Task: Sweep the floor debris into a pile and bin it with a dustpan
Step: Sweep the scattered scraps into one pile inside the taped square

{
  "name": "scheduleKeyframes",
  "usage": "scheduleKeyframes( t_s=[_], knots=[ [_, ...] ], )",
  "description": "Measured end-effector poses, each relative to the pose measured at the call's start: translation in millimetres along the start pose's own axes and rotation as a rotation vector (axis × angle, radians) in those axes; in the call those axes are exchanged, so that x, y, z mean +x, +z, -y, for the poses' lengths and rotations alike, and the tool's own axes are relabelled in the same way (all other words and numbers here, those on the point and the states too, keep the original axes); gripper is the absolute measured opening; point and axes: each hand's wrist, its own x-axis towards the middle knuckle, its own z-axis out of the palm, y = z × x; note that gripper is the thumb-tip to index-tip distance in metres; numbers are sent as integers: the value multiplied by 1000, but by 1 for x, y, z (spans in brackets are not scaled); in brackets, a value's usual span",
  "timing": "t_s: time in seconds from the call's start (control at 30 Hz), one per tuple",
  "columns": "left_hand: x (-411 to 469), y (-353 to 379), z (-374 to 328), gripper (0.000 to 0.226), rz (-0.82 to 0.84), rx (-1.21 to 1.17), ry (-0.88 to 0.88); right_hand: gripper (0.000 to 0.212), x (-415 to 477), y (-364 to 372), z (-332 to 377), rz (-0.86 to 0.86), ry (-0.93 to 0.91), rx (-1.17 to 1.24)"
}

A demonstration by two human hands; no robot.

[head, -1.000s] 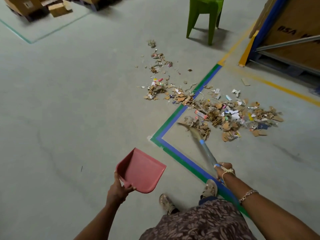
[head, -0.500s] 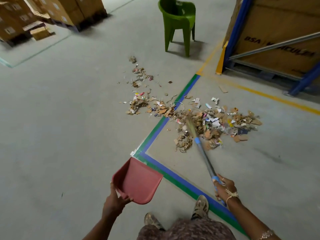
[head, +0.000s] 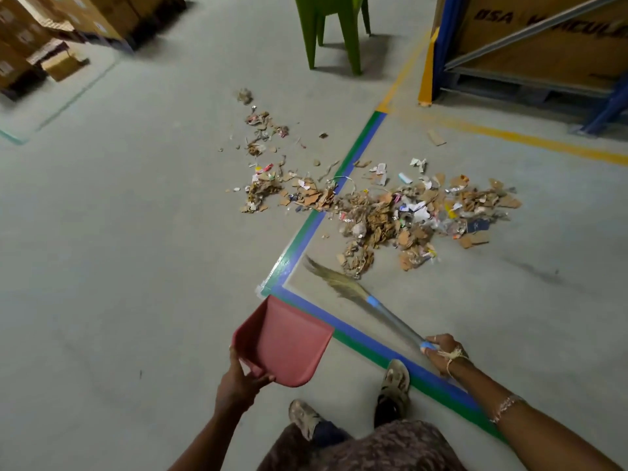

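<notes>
Cardboard scraps, paper bits and wrappers lie in a loose debris pile [head: 390, 212] on the grey floor, with a thinner trail [head: 261, 130] running up and left of it. My right hand [head: 441, 351] grips the handle of a grass broom [head: 343, 287], whose bristle tip rests on the floor just short of the pile's near edge. My left hand [head: 238, 382] holds a red dustpan [head: 285, 341] by its back rim, raised above the floor to the left of the broom. No bin is in view.
A green plastic chair [head: 334, 32] stands beyond the debris. Stacked cardboard boxes [head: 51, 32] sit at far left. A blue rack with a large carton [head: 530, 45] stands at the right. Blue-green floor tape [head: 306, 232] and a yellow line [head: 509, 137] cross the floor. My feet [head: 394, 382] stand close below.
The broom head has swung back out of the debris toward me and to the left. The dustpan stays raised in my left hand.
</notes>
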Motion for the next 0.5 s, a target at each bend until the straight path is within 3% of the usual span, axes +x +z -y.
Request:
scheduleKeyframes(
  t_s=[0.33,0.5],
  knots=[
    [20,16,-25,125,29,43,25,48,57,-57,-14,-224,44,267],
    [39,21,-38,131,28,73,86,49,31,-71,-11,-306,54,371]
  ],
)
